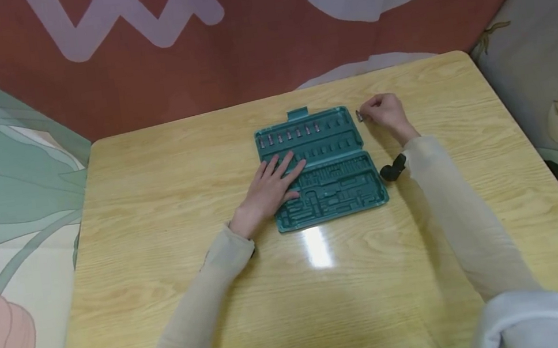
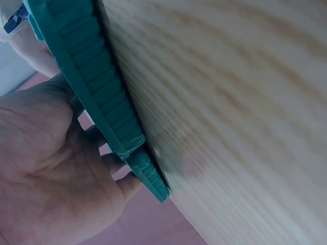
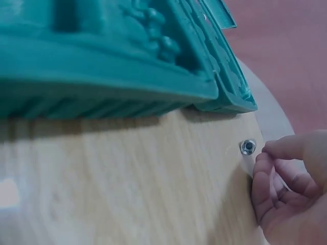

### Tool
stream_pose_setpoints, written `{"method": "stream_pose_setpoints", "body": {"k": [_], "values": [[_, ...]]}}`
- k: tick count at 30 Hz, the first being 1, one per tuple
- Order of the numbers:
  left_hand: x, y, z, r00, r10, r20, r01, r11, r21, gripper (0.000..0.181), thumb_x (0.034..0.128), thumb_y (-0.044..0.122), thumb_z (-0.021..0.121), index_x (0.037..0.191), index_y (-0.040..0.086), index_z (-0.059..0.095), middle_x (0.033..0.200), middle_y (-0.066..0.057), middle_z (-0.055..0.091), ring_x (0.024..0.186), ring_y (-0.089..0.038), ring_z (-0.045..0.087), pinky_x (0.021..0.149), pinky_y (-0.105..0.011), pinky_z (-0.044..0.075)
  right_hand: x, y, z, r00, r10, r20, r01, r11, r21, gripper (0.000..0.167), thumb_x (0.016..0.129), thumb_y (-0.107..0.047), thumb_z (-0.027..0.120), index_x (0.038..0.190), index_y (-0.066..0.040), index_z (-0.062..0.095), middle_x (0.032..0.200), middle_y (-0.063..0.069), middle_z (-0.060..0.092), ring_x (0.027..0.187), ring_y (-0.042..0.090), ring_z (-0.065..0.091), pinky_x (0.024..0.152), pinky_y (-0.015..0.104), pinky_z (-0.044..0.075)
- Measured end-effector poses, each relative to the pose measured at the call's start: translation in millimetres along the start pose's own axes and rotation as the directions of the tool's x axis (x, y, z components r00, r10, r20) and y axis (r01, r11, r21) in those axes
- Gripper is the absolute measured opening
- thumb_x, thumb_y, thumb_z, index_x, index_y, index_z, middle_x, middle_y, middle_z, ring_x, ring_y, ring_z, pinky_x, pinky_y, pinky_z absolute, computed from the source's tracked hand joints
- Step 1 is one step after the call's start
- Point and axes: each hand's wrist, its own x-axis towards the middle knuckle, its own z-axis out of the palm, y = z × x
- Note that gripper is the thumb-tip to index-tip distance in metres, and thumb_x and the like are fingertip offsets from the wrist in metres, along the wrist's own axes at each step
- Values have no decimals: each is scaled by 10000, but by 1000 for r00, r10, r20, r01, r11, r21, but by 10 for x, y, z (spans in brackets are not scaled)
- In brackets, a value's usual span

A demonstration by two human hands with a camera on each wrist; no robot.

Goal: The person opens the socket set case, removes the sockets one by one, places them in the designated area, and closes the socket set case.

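- Left hand (image 1: 268, 191): outspread on one green case (image 1: 332, 183), toward the bench's (image 1: 159, 223) far edge.
- Right hand (image 1: 386, 113): fingertips together at one socket (image 1: 359, 116) beside the case (grip unclear).
- Inside the case: seven visible sockets (image 1: 289, 135).

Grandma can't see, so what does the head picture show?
A left hand rests on an open rectangular green plastic case holding a row of small silvery metal pieces on a pale wooden table; the right hand has another piece at its fingertips.
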Motion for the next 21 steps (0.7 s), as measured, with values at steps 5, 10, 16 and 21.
{"method": "stream_pose_setpoints", "body": {"k": [5, 10, 16, 21], "values": [[-13, -21, 5, 1000, -5, -7, 5, 1000, -7, 694, 995, 485, 419, 1569, 253, 107, 1614, -73, 56, 1456, -331, 96, 1150, -493, 105, 15, 37, 35, 999, -45, -18, 46, 998, 50, 265, 944, -167, 594, 1054, 70, 633, 824, -9, 616, 701, 74, 557, 600, 164, 458], [-13, -28, 29, 1000, -1, 0, 1, 1000, 6, 690, 999, 489, 403, 1569, 256, 92, 1615, -70, 44, 1458, -324, 92, 1152, -486, 107, -9, -1, 47, 1000, -22, -3, 23, 995, 95, 246, 957, -166, 583, 1059, 52, 632, 862, -11, 611, 724, 87, 562, 630, 184, 471], [1, -20, 38, 1000, 5, -4, -5, 1000, 20, 693, 998, 497, 400, 1569, 260, 86, 1616, -67, 40, 1458, -323, 92, 1152, -483, 113, -72, -328, 133, 990, -38, 138, 13, 984, 177, 316, 969, -180, 584, 1129, 91, 606, 880, 51, 618, 725, 126, 595, 691, 261, 511], [7, -16, 49, 1000, 2, -11, -1, 999, 35, 694, 996, 504, 396, 1568, 264, 86, 1615, -67, 47, 1457, -320, 102, 1152, -479, 118, -79, -598, 369, 966, -71, 248, 54, 996, 75, 344, 974, -172, 584, 1160, 116, 616, 865, 88, 639, 711, 121, 626, 682, 252, 541]]}}
